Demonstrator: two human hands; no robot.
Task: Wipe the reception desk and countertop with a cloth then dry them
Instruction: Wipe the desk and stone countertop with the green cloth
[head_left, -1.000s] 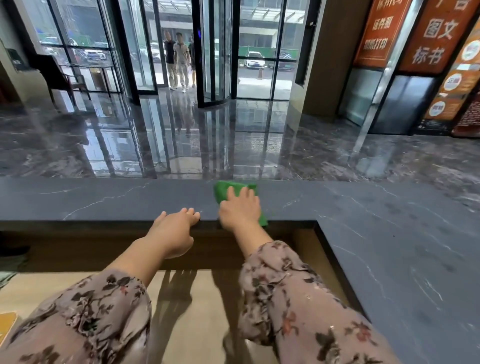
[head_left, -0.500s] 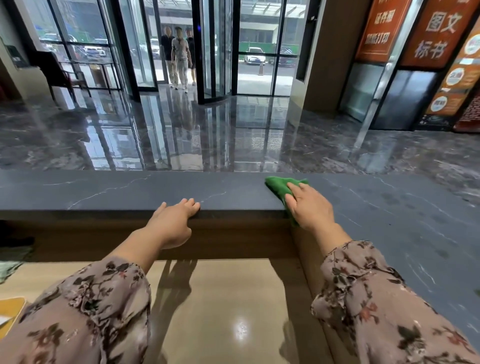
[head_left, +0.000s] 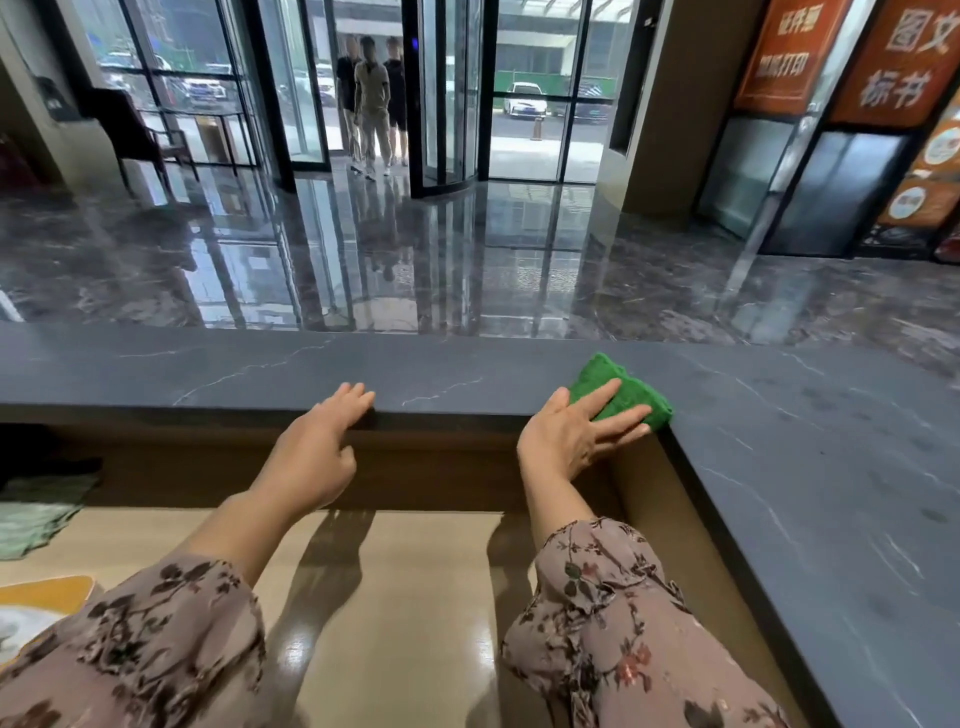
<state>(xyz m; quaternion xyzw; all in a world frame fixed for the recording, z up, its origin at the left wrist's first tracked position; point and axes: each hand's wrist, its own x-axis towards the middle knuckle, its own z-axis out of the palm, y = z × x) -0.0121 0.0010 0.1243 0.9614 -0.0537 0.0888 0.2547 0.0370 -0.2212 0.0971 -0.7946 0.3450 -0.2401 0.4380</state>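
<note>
Dark grey veined stone countertop (head_left: 260, 371) facing a glossy lobby. The folded green microfibre cloth (head_left: 631, 391) sits at the inside corner, pinned under the right hand (head_left: 574, 434), fingers flat and spread for pressure. Left hand (head_left: 317, 454) rests open on the edge, probably bracing.

Right hand (head_left: 576, 434) lies flat on the cloth (head_left: 631, 387), which sits on the raised table (head_left: 260, 371) at its inner corner. Left hand (head_left: 324, 441) rests fingertips on the table's near edge, left of the cloth. Lower desk surface (head_left: 405, 597) lies below, nearer the person.
</note>
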